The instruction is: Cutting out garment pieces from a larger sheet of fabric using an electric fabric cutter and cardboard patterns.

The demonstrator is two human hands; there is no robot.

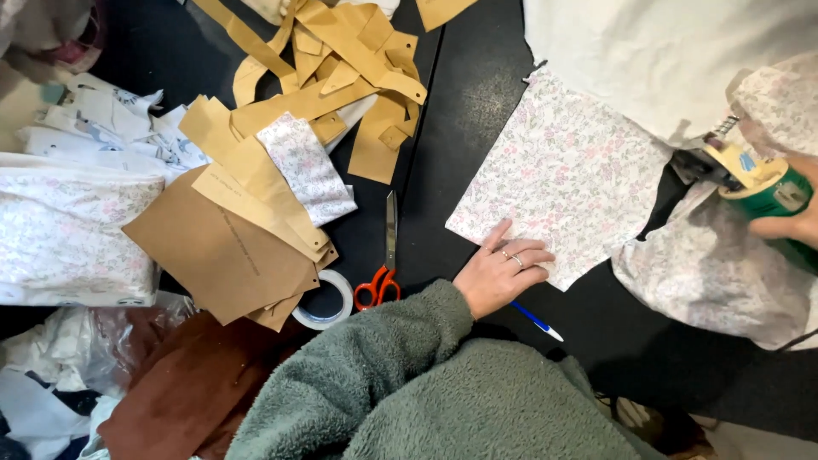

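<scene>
Floral cotton, pale with small pink and green sprigs, makes up the fabric panel [567, 175] lying flat on the black table [477, 94] in the head view. On the near corner of that panel rests the left hand [503, 271], palm down, fingers spread and extended, pressing the cloth and gripping nothing; rings show on two fingers. A green fleece sleeve [400, 358] covers that arm. Just beside the panel's near corner, partly under the hand, lies a blue and white pen [538, 322]. To the right of the panel, the right hand [791, 220] is closed around a green and yellow electric cutter [750, 183], whose front end sits at the panel's right edge; whether the blade touches the cloth cannot be told. More floral cloth [711, 273] lies bunched under the cutter, and plain white cloth [665, 51] lies beyond the panel. Left of the panel, apart from it, orange-handled scissors [385, 255] lie shut on the table, with a roll of clear tape [328, 302] touching the handles. Farther left sits a heap of brown paper pattern pieces [230, 247].
</scene>
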